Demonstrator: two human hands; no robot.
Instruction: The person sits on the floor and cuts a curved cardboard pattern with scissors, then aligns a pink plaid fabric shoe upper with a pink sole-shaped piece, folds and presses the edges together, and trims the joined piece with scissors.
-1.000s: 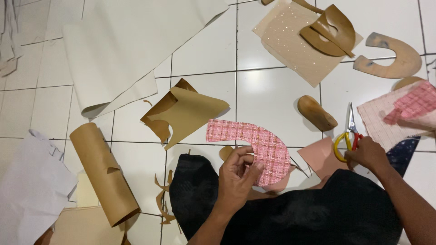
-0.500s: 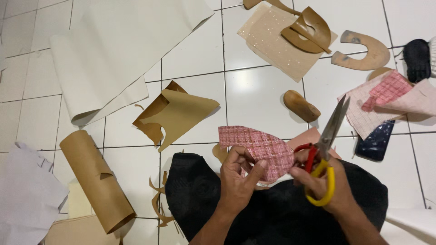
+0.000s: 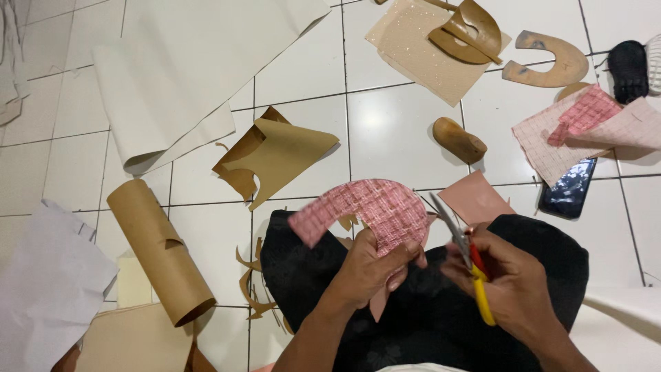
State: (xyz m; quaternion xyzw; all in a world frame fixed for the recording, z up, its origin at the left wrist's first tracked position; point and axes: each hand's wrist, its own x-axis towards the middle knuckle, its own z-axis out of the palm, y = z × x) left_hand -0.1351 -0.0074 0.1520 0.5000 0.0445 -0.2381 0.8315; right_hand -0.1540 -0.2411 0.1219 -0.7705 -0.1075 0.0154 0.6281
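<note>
My left hand (image 3: 372, 265) holds a curved piece of pink plaid fabric (image 3: 368, 207), lifted above a black cloth (image 3: 413, 317) that lies over my lap. Scissors (image 3: 467, 258) with red and yellow handles are gripped in my right hand (image 3: 513, 286). Their blades point up toward the right end of the pink piece and sit close to its edge.
On the white tiled floor lie a brown paper roll (image 3: 160, 251), folded brown paper (image 3: 275, 155), a large cream sheet (image 3: 186, 65), a wooden block (image 3: 459, 140), tan curved cutouts (image 3: 551, 62), more pink fabric (image 3: 585, 127), a phone (image 3: 568, 193) and a pink sheet (image 3: 475, 200).
My right hand picked the scissors up from the floor and brought them in beside the pink piece. My left hand lifted the pink piece off the floor.
</note>
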